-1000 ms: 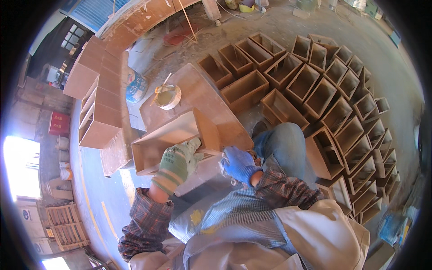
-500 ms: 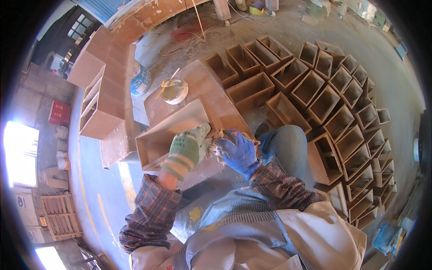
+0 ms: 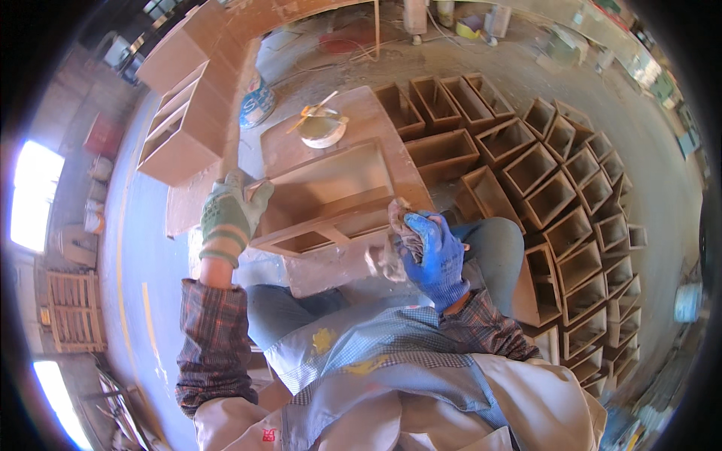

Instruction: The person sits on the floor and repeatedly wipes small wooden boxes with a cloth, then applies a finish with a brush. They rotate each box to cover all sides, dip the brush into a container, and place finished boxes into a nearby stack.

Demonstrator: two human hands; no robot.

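Note:
A brown wooden drawer-like box (image 3: 331, 232) lies on the low work board in front of me, its open top up and two openings in its near side. At its left end is my left hand (image 3: 232, 209), in a green and white glove, thumb spread from the fingers. Whether it touches the box I cannot tell. My right hand (image 3: 436, 255), in a blue glove, grips a crumpled, dirty rag (image 3: 406, 231) near the box's right end. Part of the rag hangs blurred below the fingers. Behind the box stands a white tub (image 3: 323, 132) with a brush (image 3: 310, 113) across it.
The brown work board (image 3: 361, 105) carries the box and tub. Rows of similar wooden boxes (image 3: 530, 167) cover the floor at right. A larger wooden cabinet (image 3: 188, 128) stands at left, beside a blue and white bucket (image 3: 258, 101). A wooden pallet (image 3: 75, 310) leans farther left.
My left hand has moved left from the box's near right corner to its left end and spread its thumb. The box has turned, its two-opening side now facing me. My right hand keeps the rag.

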